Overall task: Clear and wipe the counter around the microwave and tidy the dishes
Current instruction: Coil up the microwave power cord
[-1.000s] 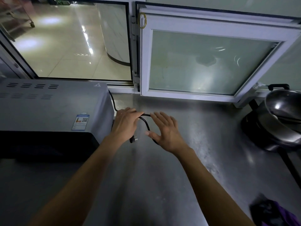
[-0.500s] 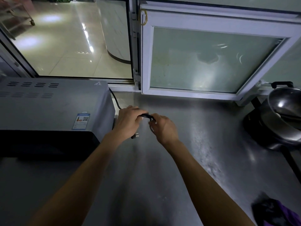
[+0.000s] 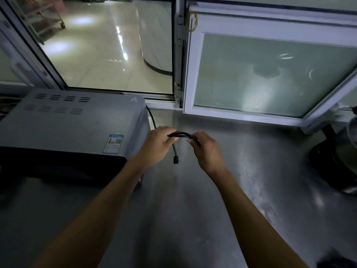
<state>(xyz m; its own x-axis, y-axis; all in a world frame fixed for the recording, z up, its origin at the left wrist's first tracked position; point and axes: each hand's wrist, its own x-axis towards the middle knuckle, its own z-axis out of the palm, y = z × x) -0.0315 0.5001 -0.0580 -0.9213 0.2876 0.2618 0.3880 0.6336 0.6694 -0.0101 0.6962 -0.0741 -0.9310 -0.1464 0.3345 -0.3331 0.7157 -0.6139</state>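
Note:
A grey microwave (image 3: pixel 63 124) stands on the left of the steel counter (image 3: pixel 193 209). Its black power cord (image 3: pixel 181 134) runs from the back right corner and is folded into a loop just right of the microwave. My left hand (image 3: pixel 157 146) grips one end of the loop, and my right hand (image 3: pixel 207 149) grips the other end. The plug (image 3: pixel 175 160) hangs down between my hands, just above the counter.
A white-framed window (image 3: pixel 270 74) stands swung open at the back right over the counter. Dark cookware (image 3: pixel 336 163) sits at the right edge. A dark purple cloth (image 3: pixel 338 262) lies at the bottom right corner. An open hatch shows a tiled floor behind the microwave.
My right hand went from open beside the cord to gripping it. Both hands have drawn the cord into a tighter folded loop, and the plug now dangles between them.

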